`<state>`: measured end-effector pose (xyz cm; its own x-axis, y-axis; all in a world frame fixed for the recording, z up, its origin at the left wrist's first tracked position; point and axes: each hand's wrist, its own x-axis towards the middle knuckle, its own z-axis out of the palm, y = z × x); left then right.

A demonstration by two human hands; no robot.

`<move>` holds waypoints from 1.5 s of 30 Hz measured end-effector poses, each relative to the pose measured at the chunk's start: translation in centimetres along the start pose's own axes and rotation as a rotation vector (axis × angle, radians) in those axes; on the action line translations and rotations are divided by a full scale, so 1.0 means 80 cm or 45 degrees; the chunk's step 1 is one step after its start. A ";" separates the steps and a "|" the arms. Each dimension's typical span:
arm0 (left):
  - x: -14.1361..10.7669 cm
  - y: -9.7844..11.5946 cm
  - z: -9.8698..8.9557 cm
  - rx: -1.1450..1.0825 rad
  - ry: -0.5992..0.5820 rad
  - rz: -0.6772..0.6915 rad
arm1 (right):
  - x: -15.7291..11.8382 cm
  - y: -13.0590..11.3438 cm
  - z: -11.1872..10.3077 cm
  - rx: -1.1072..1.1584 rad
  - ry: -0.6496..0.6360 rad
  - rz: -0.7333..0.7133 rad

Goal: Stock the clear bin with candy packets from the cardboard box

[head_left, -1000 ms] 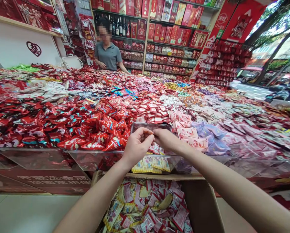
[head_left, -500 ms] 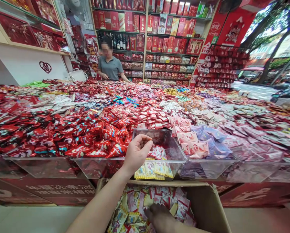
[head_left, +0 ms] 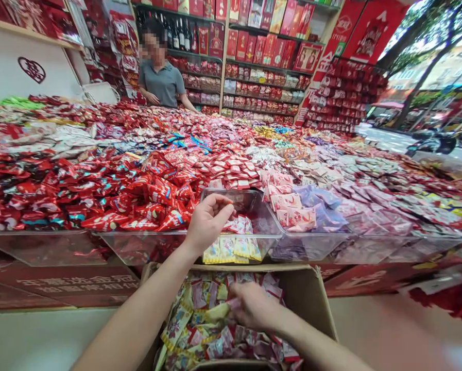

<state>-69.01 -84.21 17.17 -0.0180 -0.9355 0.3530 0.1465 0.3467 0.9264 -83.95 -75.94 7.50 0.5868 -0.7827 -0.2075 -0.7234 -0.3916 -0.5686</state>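
My left hand (head_left: 210, 221) hovers over a clear plastic bin (head_left: 270, 238), its fingers curled with thumb and fingertips together; whatever they hold, if anything, is hidden. Yellow and pink packets (head_left: 231, 248) lie in that bin. Below it, my right hand (head_left: 252, 305) is inside an open cardboard box (head_left: 311, 293) full of small wrapped packets (head_left: 188, 314). Its fingers close on a pale pink and yellow packet (head_left: 220, 311).
Red snack packets (head_left: 115, 206) heap up on the left, pink and purple packets (head_left: 319, 206) on the right. A person (head_left: 161, 77) stands behind the display, before shelves (head_left: 223, 62). A blurred red and white object (head_left: 447, 293) is at the right.
The view has shifted, so the display sits higher. My right hand has risen from among the packets in the box, with a packet now at its fingers. My left hand stays over the bin.
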 end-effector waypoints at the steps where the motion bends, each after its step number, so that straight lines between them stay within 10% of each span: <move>1: 0.001 0.000 -0.001 -0.015 -0.031 -0.003 | -0.007 -0.010 -0.023 0.166 0.065 -0.039; 7: 0.001 0.011 -0.011 -0.137 -0.543 -0.187 | 0.002 -0.038 -0.138 0.596 0.612 -0.220; 10: 0.001 0.017 -0.013 0.090 -0.525 -0.148 | 0.032 -0.030 -0.156 0.615 0.722 -0.220; 16: 0.001 0.015 -0.009 0.226 -0.202 -0.069 | 0.063 -0.015 -0.145 1.303 0.855 -0.297; 20: 0.003 0.013 -0.007 0.080 -0.308 -0.237 | 0.059 -0.009 -0.133 1.510 1.035 -0.428; 31: 0.006 0.015 -0.007 -0.086 -0.191 -0.317 | 0.041 -0.008 -0.110 0.425 1.206 -0.801; 45: 0.006 -0.004 -0.005 0.031 0.201 0.053 | 0.049 -0.006 -0.128 0.581 1.019 -0.434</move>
<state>-68.64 -84.82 17.03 0.1438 -0.9187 0.3679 0.1202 0.3853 0.9149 -85.00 -83.73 15.10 0.1965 -0.8253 0.5293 -0.2522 -0.5642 -0.7862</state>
